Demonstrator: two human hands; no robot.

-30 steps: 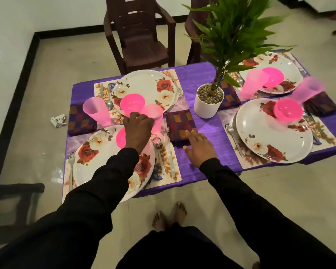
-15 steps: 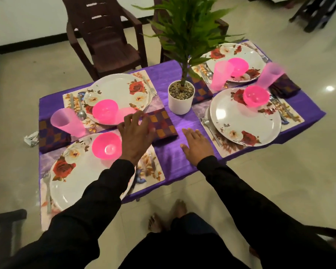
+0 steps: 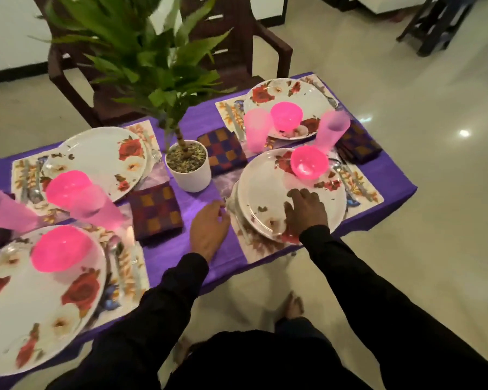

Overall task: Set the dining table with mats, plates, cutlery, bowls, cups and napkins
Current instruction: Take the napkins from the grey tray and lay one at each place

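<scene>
Four places are laid on the purple tablecloth (image 3: 169, 257), each with a floral mat, a floral plate, a pink bowl, a pink cup and a checked napkin. My right hand (image 3: 304, 213) rests with spread fingers on the near right plate (image 3: 268, 190), below its pink bowl (image 3: 309, 166). My left hand (image 3: 209, 229) lies on the cloth just left of that plate. Its loosely bent fingertips reach the fork (image 3: 230, 204) at the plate's left rim. Motion blur hides whether they touch it. A checked napkin (image 3: 157, 211) lies left of my left hand.
A white pot (image 3: 190, 175) with a tall green plant stands mid-table. Brown plastic chairs (image 3: 237, 49) stand behind the table. The near left plate (image 3: 26, 311) with its bowl (image 3: 61, 249) overhangs the front edge. A pink cup (image 3: 331, 130) stands behind the near right plate.
I have shifted right along the table. My left hand left the cup and napkin of the left setting and came to the fork. My right hand moved from the cloth onto the near right plate.
</scene>
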